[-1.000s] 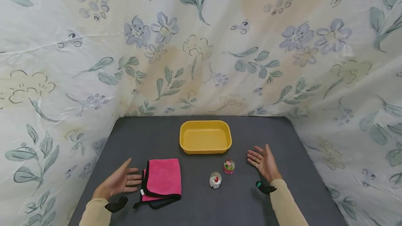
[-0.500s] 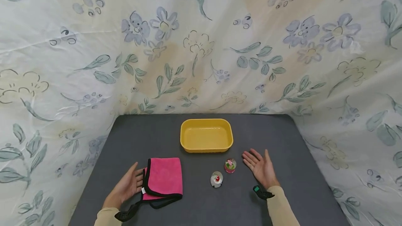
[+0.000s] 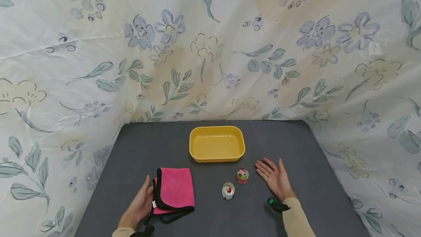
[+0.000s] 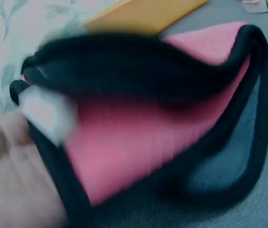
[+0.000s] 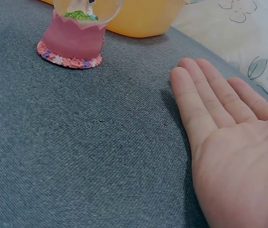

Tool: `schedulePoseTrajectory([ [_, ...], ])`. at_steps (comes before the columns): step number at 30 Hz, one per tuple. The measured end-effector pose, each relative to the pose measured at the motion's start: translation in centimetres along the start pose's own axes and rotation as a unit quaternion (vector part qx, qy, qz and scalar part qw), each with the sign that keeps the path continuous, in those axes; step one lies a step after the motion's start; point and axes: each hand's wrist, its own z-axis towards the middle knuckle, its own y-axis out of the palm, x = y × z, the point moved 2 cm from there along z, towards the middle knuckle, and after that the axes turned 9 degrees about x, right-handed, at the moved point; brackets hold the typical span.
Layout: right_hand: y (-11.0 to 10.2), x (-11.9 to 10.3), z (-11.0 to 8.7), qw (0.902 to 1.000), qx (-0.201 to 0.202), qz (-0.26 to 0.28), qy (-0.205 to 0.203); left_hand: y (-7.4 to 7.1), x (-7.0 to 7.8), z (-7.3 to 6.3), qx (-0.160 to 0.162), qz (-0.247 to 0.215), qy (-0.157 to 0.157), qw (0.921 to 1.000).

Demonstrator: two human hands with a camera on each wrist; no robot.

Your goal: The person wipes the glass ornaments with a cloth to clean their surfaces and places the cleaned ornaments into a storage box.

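A folded pink cloth [image 3: 175, 187] with black edging and a white tag lies left of centre on the dark table. My left hand [image 3: 139, 206] is at its left edge, thumb raised and apart from the fabric. In the left wrist view, the palm [image 4: 15, 175] shows beside the tag while the fingers are hidden beneath the cloth. My right hand [image 3: 274, 178] is palm up with straight fingers, holding nothing. Just left of it stands a small snow globe [image 3: 242, 176] with a pink base [image 5: 74, 40]. A second small globe [image 3: 228, 191], white with a red detail, stands nearer the front.
A yellow rectangular tray [image 3: 217, 159] sits at the back middle of the table [image 3: 263, 215]. A floral fabric curtain [image 3: 210, 65] surrounds the table at the back and sides.
My left hand has moved right to the cloth, its fingers passing out of sight under the left edge. My right hand has shifted slightly left and stays open.
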Motion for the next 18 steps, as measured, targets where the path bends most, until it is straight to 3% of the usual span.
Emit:
schedulePoseTrajectory([
  [3, -0.1, -0.1, -0.1, 1.0, 0.003, -0.008, -0.004, 0.4, -0.1, 0.0, 0.008, 0.009, -0.003, 0.9999],
  [7, -0.1, -0.3, -0.3, 1.0, -0.005, -0.003, -0.006, 0.6, -0.4, 0.1, -0.005, 0.019, -0.003, 0.9998],
  [10, -0.2, -0.3, -0.6, 0.9999, -0.013, -0.001, -0.006, 0.8, -0.9, 0.2, -0.012, 0.026, 0.015, 0.9995],
  [12, -0.3, -0.4, -0.8, 0.9999, -0.009, -0.007, -0.007, 1.4, -1.3, 0.3, -0.01, -0.046, 0.01, 0.9989],
  [14, -0.5, -0.4, -1.0, 0.9999, 0.001, -0.011, -0.008, 2.1, -1.7, 0.5, -0.019, -0.155, 0.001, 0.9878],
  [16, -0.6, -0.5, -1.3, 0.9999, 0.013, -0.01, -0.004, 2.7, -2.3, 0.8, -0.022, -0.267, -0.005, 0.9635],
  [17, -0.6, -0.5, -1.4, 0.9998, 0.018, -0.008, 0.0, 2.9, -2.7, 1.2, -0.027, -0.331, -0.018, 0.9432],
  [18, -0.6, -0.4, -1.4, 0.9997, 0.022, -0.006, 0.003, 3.0, -3.3, 1.7, -0.025, -0.361, -0.016, 0.9321],
])
